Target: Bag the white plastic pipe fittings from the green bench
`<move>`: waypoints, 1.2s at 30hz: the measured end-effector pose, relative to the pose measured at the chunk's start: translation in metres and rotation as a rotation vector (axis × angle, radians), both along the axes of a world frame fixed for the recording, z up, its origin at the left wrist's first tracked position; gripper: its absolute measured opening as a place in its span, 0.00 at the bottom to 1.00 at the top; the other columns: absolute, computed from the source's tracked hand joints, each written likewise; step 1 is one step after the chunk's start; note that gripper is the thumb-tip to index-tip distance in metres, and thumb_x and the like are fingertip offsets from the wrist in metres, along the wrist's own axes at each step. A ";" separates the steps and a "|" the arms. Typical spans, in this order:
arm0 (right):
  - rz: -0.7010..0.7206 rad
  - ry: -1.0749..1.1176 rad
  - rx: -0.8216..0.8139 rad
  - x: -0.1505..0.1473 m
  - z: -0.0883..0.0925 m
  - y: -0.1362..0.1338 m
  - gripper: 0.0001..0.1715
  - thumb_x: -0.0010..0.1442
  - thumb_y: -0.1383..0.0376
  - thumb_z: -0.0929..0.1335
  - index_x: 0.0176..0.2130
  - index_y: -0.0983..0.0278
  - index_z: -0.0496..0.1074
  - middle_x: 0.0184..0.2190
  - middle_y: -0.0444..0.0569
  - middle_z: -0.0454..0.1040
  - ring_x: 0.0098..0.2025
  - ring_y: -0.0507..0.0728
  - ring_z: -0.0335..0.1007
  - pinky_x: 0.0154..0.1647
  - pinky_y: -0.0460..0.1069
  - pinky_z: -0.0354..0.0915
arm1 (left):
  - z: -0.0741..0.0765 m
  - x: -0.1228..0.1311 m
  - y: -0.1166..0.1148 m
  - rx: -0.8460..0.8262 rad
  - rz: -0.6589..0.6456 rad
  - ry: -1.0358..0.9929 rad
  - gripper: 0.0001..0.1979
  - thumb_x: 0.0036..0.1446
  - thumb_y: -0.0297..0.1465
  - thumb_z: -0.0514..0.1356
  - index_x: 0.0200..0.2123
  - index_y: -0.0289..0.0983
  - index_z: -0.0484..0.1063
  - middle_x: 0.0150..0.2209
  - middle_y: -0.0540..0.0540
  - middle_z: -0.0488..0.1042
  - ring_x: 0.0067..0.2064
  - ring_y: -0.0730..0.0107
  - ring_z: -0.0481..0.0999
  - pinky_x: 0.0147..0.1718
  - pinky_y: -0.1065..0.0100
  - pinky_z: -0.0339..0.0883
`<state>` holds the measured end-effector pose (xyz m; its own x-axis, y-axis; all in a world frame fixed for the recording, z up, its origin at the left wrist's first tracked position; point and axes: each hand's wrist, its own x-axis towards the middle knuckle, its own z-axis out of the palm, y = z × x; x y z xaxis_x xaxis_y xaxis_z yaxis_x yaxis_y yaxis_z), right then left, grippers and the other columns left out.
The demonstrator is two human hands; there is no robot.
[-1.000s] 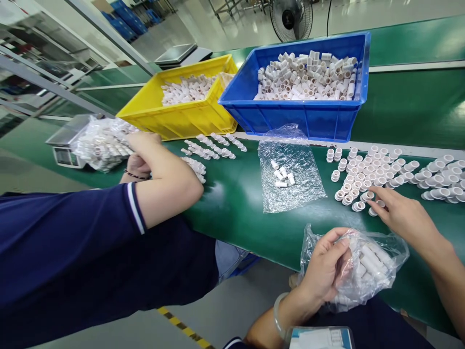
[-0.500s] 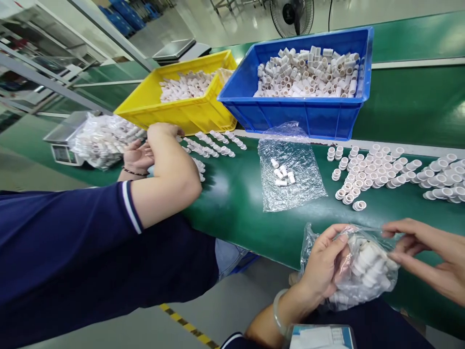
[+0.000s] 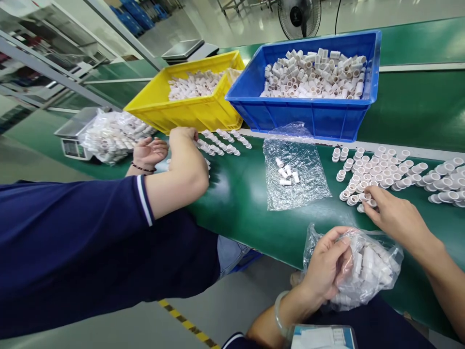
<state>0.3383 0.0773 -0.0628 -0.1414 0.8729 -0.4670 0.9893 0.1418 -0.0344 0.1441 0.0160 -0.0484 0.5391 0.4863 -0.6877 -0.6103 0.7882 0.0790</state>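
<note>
My left hand point(image 3: 329, 266) is closed on the rim of a clear plastic bag point(image 3: 388, 278), close to my body at the table's front edge. Inside the bag are many white pipe fittings point(image 3: 370, 264). Beyond it, my right hand point(image 3: 395, 213) reaches over the green table, with thumb and fingertips closed around a white plastic fitting point(image 3: 371, 203). That fitting is at the near corner of a group of upright white fittings point(image 3: 379, 167) set in rows. To the left, a flat clear bag point(image 3: 276, 194) lies with several loose fittings point(image 3: 285, 172) on top.
A blue bin point(image 3: 298, 111) and a yellow bin point(image 3: 196, 114), both full of white parts, stand along the back. At left, a co-worker's arm point(image 3: 181, 179) extends over more rows of fittings point(image 3: 221, 143). A filled bag point(image 3: 112, 138) rests by a scale point(image 3: 72, 148).
My right hand has left the bag's opening and moved up to the rows, closing on a fitting. My left hand still holds the bag. The view has shifted slightly.
</note>
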 end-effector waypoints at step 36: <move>0.197 0.006 -0.010 -0.029 -0.009 0.012 0.09 0.69 0.60 0.64 0.44 0.63 0.63 0.35 0.44 0.67 0.31 0.57 0.69 0.21 0.47 0.45 | -0.002 -0.006 -0.002 0.003 0.041 -0.012 0.18 0.58 0.38 0.63 0.45 0.33 0.67 0.14 0.56 0.61 0.10 0.82 0.48 0.10 0.77 0.40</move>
<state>0.3093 0.0893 -0.0722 -0.3122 0.8234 -0.4738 0.9421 0.3327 -0.0425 0.1380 0.0140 -0.0504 0.5268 0.5102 -0.6798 -0.6428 0.7625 0.0741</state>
